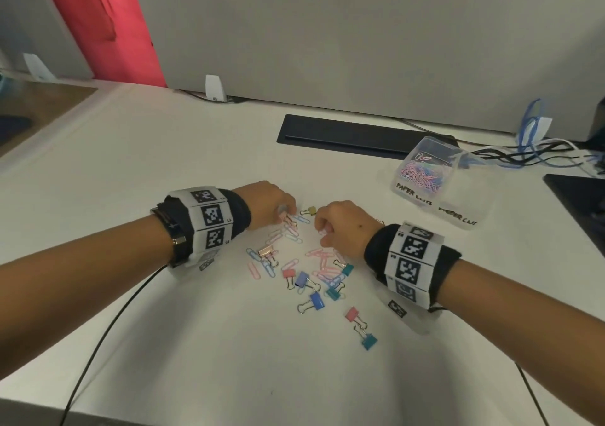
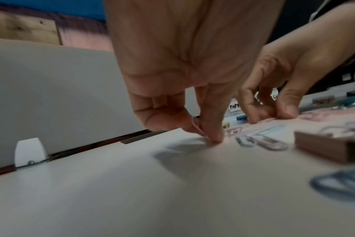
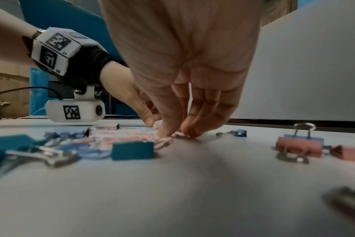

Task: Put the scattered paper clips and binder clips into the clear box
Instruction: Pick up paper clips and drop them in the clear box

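Observation:
Several pink and blue paper clips [image 1: 322,267] and coloured binder clips [image 1: 316,301] lie scattered on the white table [image 1: 163,180] between my hands. The clear box [image 1: 425,170], labelled and partly filled with paper clips, stands open at the back right. My left hand [image 1: 284,211] has its fingertips down at the pile's far edge and pinches a pink paper clip [image 2: 199,129] between thumb and finger. Just to its right, my right hand [image 1: 322,229] is curled with its fingertips [image 3: 192,133] on the table, pinching a pink paper clip [image 3: 177,135]. A gold binder clip [image 1: 309,210] lies between the two hands.
The box's clear lid [image 1: 458,212] lies in front of the box. A black slot cover [image 1: 343,134] runs along the back, with a grey partition behind it. Blue and black cables [image 1: 530,154] and a dark pad [image 1: 579,196] sit at the far right.

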Demonstrator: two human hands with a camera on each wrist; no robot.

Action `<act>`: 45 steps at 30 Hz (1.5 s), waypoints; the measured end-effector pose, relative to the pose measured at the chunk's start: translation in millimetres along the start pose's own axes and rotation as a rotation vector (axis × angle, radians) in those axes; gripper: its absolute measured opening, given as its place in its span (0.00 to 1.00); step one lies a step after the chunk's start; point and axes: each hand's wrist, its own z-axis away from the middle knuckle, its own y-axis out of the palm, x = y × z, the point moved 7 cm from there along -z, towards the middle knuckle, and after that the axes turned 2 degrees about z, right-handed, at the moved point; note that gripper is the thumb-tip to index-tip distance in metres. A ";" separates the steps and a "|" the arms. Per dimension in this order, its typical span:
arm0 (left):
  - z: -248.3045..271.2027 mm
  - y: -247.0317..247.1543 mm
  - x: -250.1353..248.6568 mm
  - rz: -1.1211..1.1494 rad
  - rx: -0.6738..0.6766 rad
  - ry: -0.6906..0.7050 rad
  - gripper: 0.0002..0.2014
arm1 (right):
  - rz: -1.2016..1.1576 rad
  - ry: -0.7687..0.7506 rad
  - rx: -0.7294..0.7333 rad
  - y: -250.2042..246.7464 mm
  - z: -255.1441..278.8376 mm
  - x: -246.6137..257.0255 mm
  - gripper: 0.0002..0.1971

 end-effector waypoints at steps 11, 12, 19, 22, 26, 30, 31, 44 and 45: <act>1.1 -8.9 22.0 0.082 -0.104 -0.146 0.20 | -0.119 0.041 -0.009 -6.4 -14.9 3.0 0.15; 0.1 -8.2 21.0 0.069 -0.092 -0.140 0.21 | -0.114 0.034 -0.029 -8.7 -18.9 6.3 0.15; -4.8 -5.1 16.2 -0.042 -0.059 -0.089 0.16 | -0.032 -0.010 -0.032 -4.9 -33.5 20.7 0.14; -2.0 -5.2 12.9 -0.032 -0.057 -0.046 0.12 | -0.023 -0.013 -0.012 -3.0 -30.3 18.0 0.10; 1.1 -6.1 9.8 0.031 -0.047 -0.020 0.10 | -0.015 -0.006 0.002 -2.0 -26.7 13.0 0.10; 3.3 -12.1 11.6 0.148 -0.101 -0.031 0.08 | -0.009 -0.045 -0.011 -1.1 -21.3 13.6 0.10; 4.6 -15.8 13.5 0.178 -0.121 -0.041 0.08 | -0.004 -0.062 -0.009 -1.0 -19.7 14.6 0.11; 11.9 -28.1 31.2 0.474 -0.208 -0.124 0.05 | 0.042 -0.156 0.019 3.7 -13.9 25.5 0.07; 13.6 -27.9 33.6 0.573 -0.198 -0.143 0.03 | 0.075 -0.168 0.025 4.9 -13.5 26.3 0.06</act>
